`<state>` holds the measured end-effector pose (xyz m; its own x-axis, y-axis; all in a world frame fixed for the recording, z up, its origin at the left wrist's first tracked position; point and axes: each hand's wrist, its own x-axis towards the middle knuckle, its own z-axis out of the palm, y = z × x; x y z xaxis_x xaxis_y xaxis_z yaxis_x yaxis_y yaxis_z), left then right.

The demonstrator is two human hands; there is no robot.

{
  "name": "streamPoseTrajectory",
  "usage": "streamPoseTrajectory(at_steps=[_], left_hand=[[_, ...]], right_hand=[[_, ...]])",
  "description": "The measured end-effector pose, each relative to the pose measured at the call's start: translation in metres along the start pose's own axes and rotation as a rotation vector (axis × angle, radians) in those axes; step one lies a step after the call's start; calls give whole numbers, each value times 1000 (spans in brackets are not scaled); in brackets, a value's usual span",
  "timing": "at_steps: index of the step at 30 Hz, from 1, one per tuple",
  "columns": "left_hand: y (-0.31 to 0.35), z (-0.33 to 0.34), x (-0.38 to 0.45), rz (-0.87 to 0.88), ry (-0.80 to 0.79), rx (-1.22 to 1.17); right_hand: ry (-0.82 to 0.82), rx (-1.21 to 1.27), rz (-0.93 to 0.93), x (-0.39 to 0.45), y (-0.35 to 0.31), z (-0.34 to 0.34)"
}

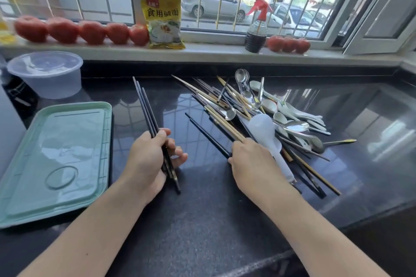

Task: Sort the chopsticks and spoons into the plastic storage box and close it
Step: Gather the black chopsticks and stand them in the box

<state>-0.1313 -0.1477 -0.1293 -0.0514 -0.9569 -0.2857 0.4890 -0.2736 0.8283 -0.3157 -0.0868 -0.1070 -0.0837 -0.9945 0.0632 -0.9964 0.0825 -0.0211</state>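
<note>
A heap of chopsticks and spoons lies on the dark counter at centre right: dark and bamboo chopsticks, metal and white spoons, a white plastic ladle. My left hand grips a bundle of black chopsticks that points away from me. My right hand rests at the near edge of the heap, its fingers curled around a black chopstick and some bamboo ones. The green plastic storage box lies flat at the left, seen with its lid on top.
A clear round lidded container stands at the back left. On the window sill sit tomatoes, a yellow food packet and a spray bottle with dark liquid. An open window frame juts in at the far right.
</note>
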Motion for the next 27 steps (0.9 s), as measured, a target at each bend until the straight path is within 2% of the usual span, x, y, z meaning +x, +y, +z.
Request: streamPoseTrajectory(at_steps=[4, 9, 11, 14, 17, 19, 21, 24, 27], left_hand=[[0, 4, -2, 32, 68, -18], [2, -1, -5, 21, 124, -25], [2, -3, -5, -4, 110, -47], [1, -4, -2, -30, 76, -97], [-1, -2, -2, -82, 10, -208], [-1, -4, -3, -135, -42, -307], [1, -4, -4, -172, -54, -377], [5, 0, -7, -166, -64, -451], [5, 2, -5, -149, -91, -416]], right_hand=[[-117, 8, -66, 20, -32, -11], [-121, -166, -152, 36, -55, -2], [-126, -48, -130, 39, -59, -1], [-98, 275, -83, 35, -63, -4], [-42, 524, -157, 17, -84, 3], [-62, 531, -211, 7, -98, 7], [-47, 531, -185, 8, -103, 9], [-16, 706, -113, 13, -102, 0], [-45, 864, -33, 16, -100, -6]])
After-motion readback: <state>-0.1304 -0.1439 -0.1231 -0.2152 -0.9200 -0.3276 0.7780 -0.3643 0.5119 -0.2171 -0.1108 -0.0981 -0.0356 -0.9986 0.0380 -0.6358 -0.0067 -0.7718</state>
